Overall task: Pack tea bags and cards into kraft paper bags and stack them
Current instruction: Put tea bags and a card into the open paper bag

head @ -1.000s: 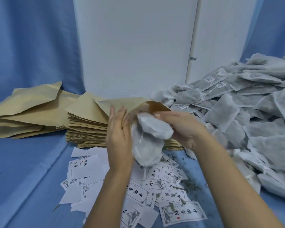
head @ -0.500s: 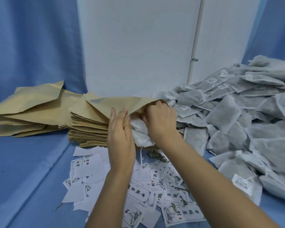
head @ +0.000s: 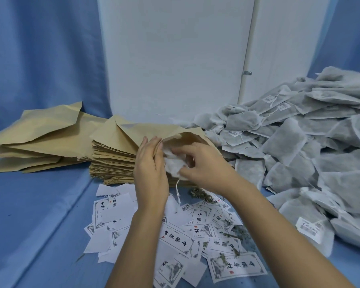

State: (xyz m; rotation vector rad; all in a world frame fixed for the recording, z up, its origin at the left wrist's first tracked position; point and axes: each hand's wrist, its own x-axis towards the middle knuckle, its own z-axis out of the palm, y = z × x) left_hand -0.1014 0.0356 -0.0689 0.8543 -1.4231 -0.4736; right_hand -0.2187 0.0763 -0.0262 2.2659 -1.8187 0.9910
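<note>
Much of the view is blue cloth (head: 40, 215) spread over the work surface, with a white panel (head: 175, 59) standing behind it. On the right a large heap of tea bags (head: 289, 146) slopes down from the back. To the left lie flat kraft paper bags in a loose pile (head: 40, 138), and beside it, nearer the middle, is a neater stack (head: 112, 163). Printed cards (head: 175, 238) lie scattered in front. The top kraft bag (head: 154, 129) of the stack gapes open towards the person. The left hand (head: 150, 169) stands with fingers nearly straight, tips against the lip of that bag; its thumb is hidden. The right hand (head: 204, 163), fingers curled, pinches a white tea bag (head: 174, 163) at the bag's mouth, partly inside. Its string (head: 177, 190) dangles over the cards, near a clump of loose tea leaves (head: 197, 193).
</note>
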